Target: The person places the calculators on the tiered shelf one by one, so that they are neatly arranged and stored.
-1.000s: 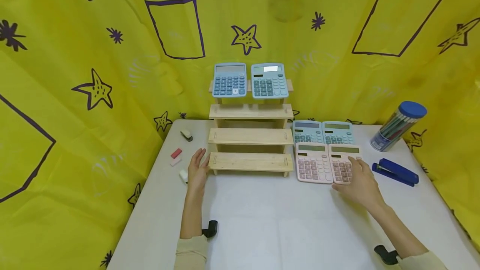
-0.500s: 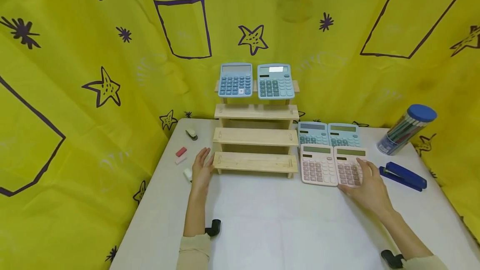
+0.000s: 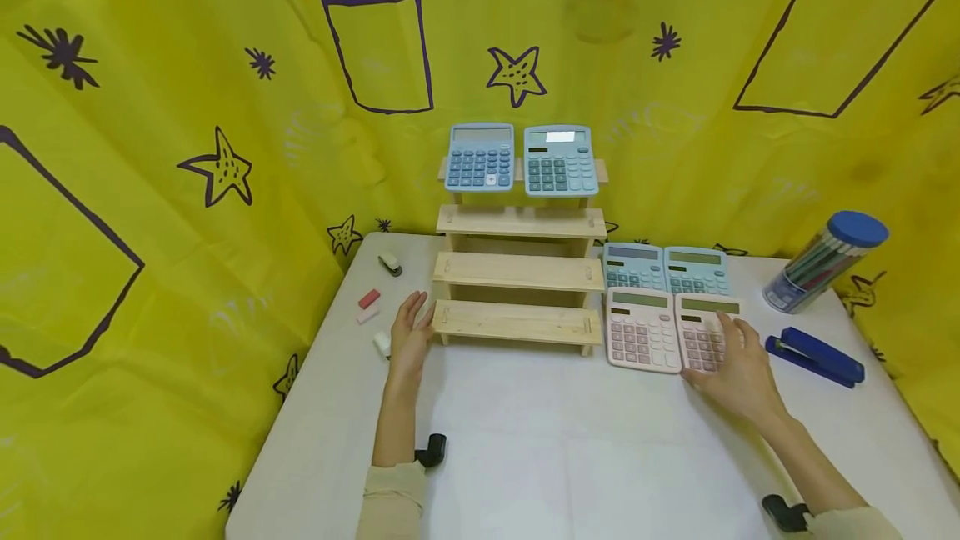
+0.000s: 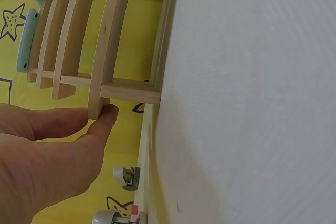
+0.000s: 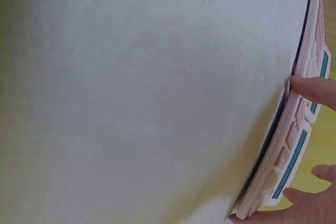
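Rightmost pink calculator [image 3: 698, 340] — on surface [image 3: 510, 415], right grip [image 3: 738, 377] pinching across edges; left grip [image 3: 409, 348] pinching wooden stand [image 3: 517, 322] low at one end. Two blue calculators [image 3: 480, 158] up top, seemingly done — four down on surface, apparently remaining.

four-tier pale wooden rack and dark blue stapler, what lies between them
Two pink rectangular plastic calculators, side by side, with the right-hand grip on the right one; two light blue calculators lie behind them. The head view shows this.
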The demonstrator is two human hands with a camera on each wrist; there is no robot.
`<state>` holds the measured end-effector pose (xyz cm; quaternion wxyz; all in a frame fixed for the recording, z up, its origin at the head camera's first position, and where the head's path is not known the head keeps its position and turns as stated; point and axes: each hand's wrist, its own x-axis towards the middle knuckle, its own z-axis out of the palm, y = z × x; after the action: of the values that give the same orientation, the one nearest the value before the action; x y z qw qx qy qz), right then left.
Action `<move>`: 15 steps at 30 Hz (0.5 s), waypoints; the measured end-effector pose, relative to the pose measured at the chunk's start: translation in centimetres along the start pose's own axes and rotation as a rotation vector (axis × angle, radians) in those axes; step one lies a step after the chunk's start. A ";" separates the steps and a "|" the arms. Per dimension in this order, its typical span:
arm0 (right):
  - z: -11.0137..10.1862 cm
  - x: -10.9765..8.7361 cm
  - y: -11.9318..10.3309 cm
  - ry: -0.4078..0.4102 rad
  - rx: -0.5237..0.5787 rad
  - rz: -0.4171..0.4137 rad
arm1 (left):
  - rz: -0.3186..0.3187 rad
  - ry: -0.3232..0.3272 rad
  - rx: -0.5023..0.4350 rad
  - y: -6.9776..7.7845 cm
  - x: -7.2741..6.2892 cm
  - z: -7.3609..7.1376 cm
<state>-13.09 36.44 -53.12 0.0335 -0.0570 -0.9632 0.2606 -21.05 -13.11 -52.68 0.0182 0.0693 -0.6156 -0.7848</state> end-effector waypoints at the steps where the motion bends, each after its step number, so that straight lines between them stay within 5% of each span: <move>1: 0.0 0.0 0.0 0.004 0.004 0.000 | 0.002 -0.002 0.002 0.0 0.0 0.0; 15: -1.4 -0.9 -0.9 0.070 0.071 0.021 | -0.008 0.001 0.017 0.0 0.1 0.0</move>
<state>-12.12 36.22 -51.43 0.0663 -0.0751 -0.9509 0.2928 -21.18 -13.16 -52.70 0.0150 0.0721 -0.6220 -0.7795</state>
